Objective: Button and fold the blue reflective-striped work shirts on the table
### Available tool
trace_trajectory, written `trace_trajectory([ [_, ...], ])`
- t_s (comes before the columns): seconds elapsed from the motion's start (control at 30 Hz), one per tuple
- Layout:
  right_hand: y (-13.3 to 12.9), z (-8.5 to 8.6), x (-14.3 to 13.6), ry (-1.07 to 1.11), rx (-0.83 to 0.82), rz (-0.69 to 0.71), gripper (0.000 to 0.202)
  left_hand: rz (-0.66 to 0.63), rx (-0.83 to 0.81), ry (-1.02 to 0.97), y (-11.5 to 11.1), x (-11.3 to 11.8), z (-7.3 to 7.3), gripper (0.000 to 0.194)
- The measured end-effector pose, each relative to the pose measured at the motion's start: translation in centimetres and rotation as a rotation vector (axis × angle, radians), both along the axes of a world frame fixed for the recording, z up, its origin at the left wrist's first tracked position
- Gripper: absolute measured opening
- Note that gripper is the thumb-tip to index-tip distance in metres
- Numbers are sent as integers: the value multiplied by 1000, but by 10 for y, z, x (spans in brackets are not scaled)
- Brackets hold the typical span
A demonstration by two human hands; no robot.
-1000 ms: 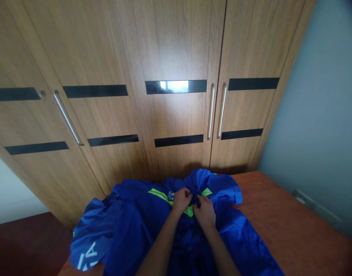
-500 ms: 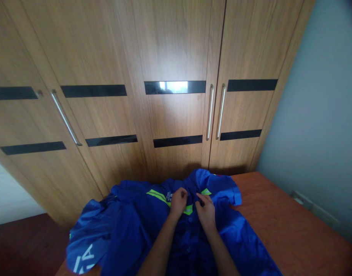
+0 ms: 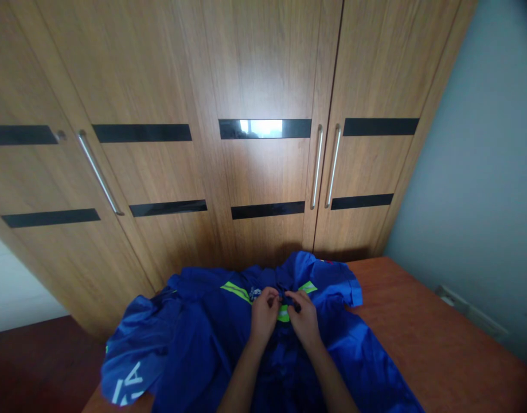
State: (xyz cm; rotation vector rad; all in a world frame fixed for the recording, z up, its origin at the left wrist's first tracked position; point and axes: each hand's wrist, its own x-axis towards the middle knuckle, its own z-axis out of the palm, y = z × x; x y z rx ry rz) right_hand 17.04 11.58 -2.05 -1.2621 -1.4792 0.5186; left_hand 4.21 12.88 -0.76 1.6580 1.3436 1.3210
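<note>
Blue cloth of a shirt (image 3: 190, 327) sits pinched in the fingertips of 2 bare hands – left hand (image 3: 263, 318) and right hand (image 3: 305, 321) close together, by a lime stripe (image 3: 284, 314). It lies spread on a reddish surface (image 3: 422, 321) – wooden wardrobe (image 3: 263, 172) behind, bluish wall (image 3: 473, 183) to the right.

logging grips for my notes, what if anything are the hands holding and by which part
The blue garment, by its upper front: the left hand and right hand pinch cloth beside the yellow-green strip. The exact spot is hidden.
</note>
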Motion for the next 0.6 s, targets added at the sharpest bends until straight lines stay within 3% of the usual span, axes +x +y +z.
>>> trace_trajectory([
  [0.6, -7, -1, -11, -111, -160, 123, 50, 35, -11, 3, -6, 7, -1, 11],
])
